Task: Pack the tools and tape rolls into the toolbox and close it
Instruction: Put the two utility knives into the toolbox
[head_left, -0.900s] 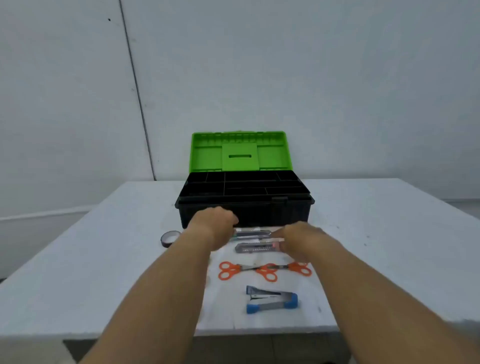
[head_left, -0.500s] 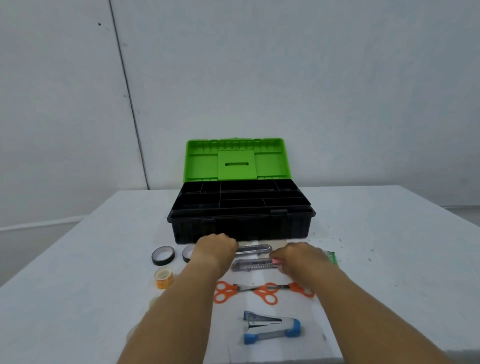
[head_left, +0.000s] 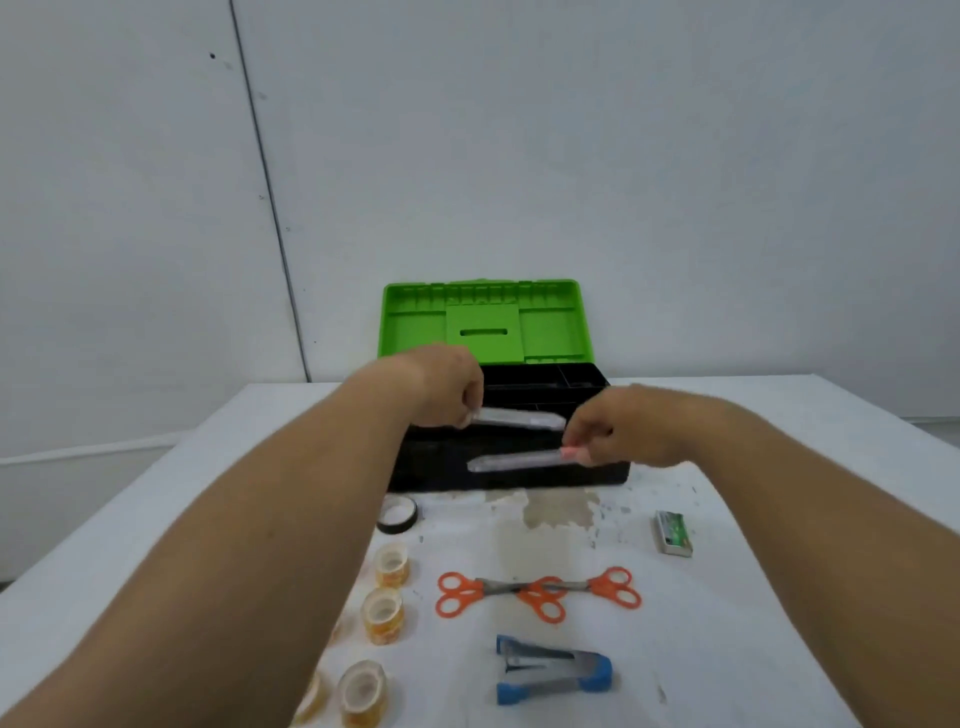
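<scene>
A: What has changed over the last moment?

B: Two utility knives, which earlier lay on the surface (head_left: 779, 649) just in front of the toolbox (head_left: 597, 470), have been lifted. One grey knife (head_left: 511, 417) is pinched at its end by the left hand (head_left: 447, 387) and is carried over the open black tray. The other knife (head_left: 519, 461), with a pink end, is clamped between the fingers of the right hand (head_left: 618, 428) and is held lower, in front of the box's front wall.

A: And the box itself?

B: It is open, with the green lid (head_left: 485, 325) tilted back. No tool can be made out in the compartments that show, though much of the tray is hidden by the arms.

A: What is meant by that for the task?

B: Packing is judged to have only begun. Left on the surface are the orange scissors (head_left: 537, 595), two pairs lying end to end, the blue stapler (head_left: 553, 670), a staple box (head_left: 674, 532), a black tape roll (head_left: 397, 514) and several clear tape rolls (head_left: 383, 613) beside the left arm. The knives would next need to be lowered into a long compartment; whether their blades are retracted cannot be told, so care is advised.
</scene>
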